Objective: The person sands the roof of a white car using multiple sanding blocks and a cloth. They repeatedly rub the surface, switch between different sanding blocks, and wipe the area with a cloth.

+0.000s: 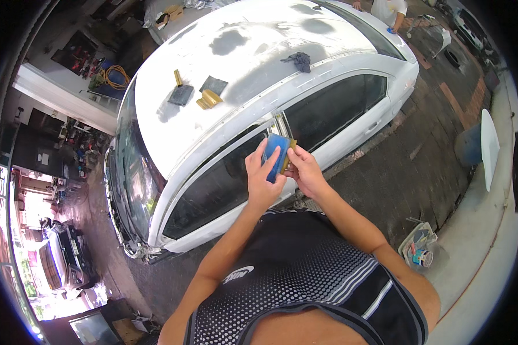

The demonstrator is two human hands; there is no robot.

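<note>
In front of the white car's side window, both my hands hold a blue rectangular block (277, 142) with a yellowish-brown sheet, like sandpaper, (293, 144) at its right edge. My left hand (262, 175) is closed round the block, its fingers lying across the blue face. My right hand (306, 171) pinches the sheet and the block's right side; its fingertips are partly hidden. On the car roof (178, 132) lie two dark square sheets (215, 86), a folded gold piece of sandpaper (209, 99) and a narrow gold strip (177, 77).
A crumpled dark cloth (298, 61) rests near the roof's edge, and dull grey patches (227, 42) mark the roof. Another person's hand (393, 30) touches the car's far end. A tray with cans (421, 253) stands at right, near a blue drum (469, 146).
</note>
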